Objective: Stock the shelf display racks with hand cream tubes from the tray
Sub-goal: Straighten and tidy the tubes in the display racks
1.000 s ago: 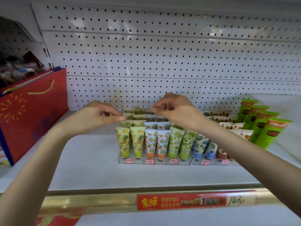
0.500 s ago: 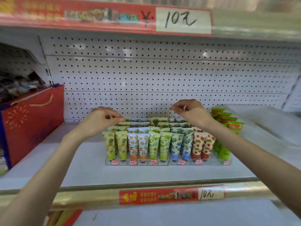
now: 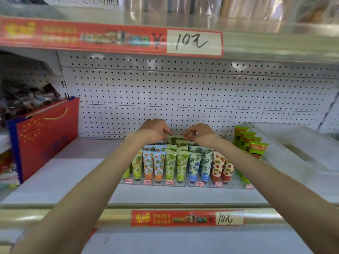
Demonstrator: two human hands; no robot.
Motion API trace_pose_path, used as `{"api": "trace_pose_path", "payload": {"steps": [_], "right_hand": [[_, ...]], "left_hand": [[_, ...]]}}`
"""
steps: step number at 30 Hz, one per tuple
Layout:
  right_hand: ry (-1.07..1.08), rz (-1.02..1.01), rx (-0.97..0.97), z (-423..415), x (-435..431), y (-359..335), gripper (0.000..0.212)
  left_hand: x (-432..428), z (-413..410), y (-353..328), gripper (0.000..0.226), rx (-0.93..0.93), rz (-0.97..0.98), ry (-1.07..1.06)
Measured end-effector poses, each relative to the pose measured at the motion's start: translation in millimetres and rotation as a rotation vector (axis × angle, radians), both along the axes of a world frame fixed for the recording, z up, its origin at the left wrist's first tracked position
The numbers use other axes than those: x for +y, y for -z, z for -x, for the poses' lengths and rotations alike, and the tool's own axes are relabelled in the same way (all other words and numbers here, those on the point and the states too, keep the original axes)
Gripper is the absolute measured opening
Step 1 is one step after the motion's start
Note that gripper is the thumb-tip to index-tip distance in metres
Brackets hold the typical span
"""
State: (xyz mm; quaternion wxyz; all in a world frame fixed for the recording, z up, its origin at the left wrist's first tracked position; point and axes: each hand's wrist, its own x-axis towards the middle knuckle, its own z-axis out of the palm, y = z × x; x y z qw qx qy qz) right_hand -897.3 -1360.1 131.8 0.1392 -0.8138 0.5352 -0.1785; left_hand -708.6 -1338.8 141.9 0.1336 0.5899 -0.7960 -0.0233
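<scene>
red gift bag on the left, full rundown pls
The red gift bag stands upright at the shelf's left end, well apart from the tube racks. It looks like glossy paper: red face with gold firework print, blue side edge, gold cord handle. Open top, dark packets showing inside. Neither hand touches it.

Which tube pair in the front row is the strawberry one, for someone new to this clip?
Start at the white pegboard shelf and find the clear acrylic display rack in its middle. In the front row, the red strawberry-print tubes stand right of the blue-flower tubes, the only red-and-cream pair.
</scene>
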Motion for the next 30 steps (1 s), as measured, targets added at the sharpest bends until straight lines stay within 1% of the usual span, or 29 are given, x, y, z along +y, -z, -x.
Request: {"api": "trace_pose_path", "payload": {"steps": [3, 6, 14, 22, 30], "right_hand": [[0.019, -0.015, -0.037, 2, -2, 5, 0.022], [0.024, -0.026, -0.064, 4, -1, 6, 0.023], [0.019, -0.031, -0.072, 3, -3, 15, 0.021], [0.019, -0.041, -0.118, 8, -3, 14, 0.020], [0.023, -0.025, -0.106, 8, -6, 15, 0.021]], "left_hand": [[-9, 4, 6, 0.028, -0.065, -0.032, 0.011], [-14, 4, 8, 0.025, -0.067, -0.040, 0.025], [-18, -3, 15, 0.019, 0.088, -0.043, 0.001], [-19, -5, 21, 0.016, 0.171, -0.039, -0.024], [-21, -9, 24, 0.007, 0.217, -0.048, -0.028]]}}
